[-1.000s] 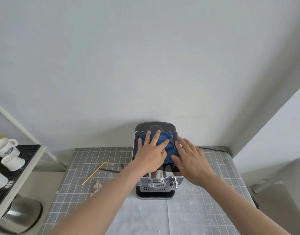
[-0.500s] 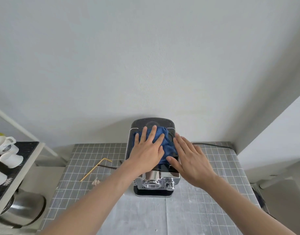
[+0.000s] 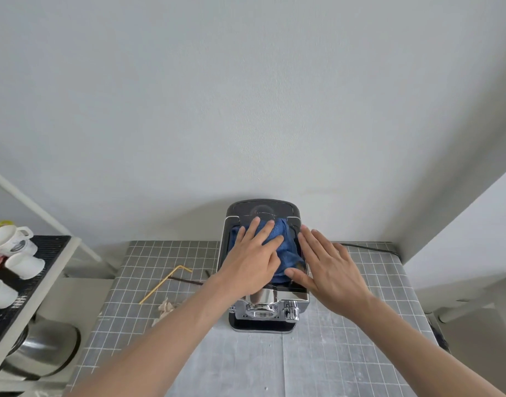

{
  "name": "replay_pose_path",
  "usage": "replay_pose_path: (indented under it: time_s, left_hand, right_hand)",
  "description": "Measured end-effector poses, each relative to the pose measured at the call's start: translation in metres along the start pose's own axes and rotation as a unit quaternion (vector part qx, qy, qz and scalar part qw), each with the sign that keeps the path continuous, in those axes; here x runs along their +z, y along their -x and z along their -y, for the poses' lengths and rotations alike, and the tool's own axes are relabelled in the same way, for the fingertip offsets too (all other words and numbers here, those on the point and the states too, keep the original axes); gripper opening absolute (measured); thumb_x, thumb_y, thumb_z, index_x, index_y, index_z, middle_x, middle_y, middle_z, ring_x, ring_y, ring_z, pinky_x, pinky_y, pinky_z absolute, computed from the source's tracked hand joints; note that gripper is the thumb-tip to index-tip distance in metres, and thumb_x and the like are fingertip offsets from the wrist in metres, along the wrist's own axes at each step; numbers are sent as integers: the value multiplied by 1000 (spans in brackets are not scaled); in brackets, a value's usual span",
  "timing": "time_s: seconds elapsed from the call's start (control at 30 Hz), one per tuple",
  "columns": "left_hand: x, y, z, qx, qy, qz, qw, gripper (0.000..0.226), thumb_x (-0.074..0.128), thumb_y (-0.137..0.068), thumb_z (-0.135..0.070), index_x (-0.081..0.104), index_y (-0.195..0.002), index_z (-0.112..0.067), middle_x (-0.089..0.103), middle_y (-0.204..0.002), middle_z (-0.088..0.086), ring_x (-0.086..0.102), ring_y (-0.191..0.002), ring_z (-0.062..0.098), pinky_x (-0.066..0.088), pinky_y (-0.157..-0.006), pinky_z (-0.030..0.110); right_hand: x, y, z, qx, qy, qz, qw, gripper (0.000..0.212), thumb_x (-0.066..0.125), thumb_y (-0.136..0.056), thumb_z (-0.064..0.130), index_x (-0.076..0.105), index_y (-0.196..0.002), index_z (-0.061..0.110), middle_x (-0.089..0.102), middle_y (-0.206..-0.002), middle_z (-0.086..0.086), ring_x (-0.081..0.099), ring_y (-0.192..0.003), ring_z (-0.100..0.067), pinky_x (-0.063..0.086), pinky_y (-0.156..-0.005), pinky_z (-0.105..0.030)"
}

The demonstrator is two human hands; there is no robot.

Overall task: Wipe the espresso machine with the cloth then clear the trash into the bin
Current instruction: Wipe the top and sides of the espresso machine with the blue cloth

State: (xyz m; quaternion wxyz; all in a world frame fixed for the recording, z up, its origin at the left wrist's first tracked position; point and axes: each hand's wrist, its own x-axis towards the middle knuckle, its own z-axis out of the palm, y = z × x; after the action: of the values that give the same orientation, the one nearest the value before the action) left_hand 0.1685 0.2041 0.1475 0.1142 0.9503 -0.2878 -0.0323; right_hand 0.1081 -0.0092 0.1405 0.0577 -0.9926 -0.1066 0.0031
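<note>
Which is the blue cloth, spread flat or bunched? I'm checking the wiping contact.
Bunched. The blue cloth lies in folds atop the espresso machine, pressed under the flat left hand; the right hand rests beside it.

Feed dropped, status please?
Left hand flat on blue cloth atop espresso machine. Right hand steadies it. Straw, crumpled paper uncleared.

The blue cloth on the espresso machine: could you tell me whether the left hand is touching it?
Touching. The head view shows the left hand pressing flat, fingers spread, on the blue cloth.

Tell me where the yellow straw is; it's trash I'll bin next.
The yellow straw lies on the grid-patterned table, left of the espresso machine, just beyond the crumpled paper.
</note>
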Motion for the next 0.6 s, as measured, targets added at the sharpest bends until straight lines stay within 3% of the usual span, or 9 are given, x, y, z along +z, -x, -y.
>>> replay_pose_path:
  time_s: [0.23, 0.43, 0.6]
  left_hand:
    - [7, 35, -7, 49, 30, -54, 997, 43, 37, -105, -32, 64, -137, -22, 45, -159, -1, 17, -158, 23, 23, -126, 53]
    - [8, 27, -3, 47, -10, -57, 997, 47, 33, -108, -35, 54, -147, -22, 37, -164, 2, 13, -159, 23, 20, -127, 49]
    - [-4, -11, 0, 3, -34, -8, 999, 48, 31, -109, -32, 45, -154, -20, 22, -170, 6, 6, -159, 31, 16, -127, 54]
  right_hand:
    - [0, 1, -5, -21, -2, 5, 1000, 106, 14, -92, 89, 14, -167, 13, -4, -175, 1, 10, -161, -18, 27, -126, -47]
    - [1, 0, -5, -23, -17, -3, 1000, 104, 17, -94, 88, 13, -167, 13, -3, -175, 2, 11, -161, -18, 28, -126, -46]
    - [0, 1, -3, -20, -22, -2, 1000, 101, 16, -96, 86, 12, -167, 14, -4, -175, 2, 10, -161, -17, 27, -127, -46]
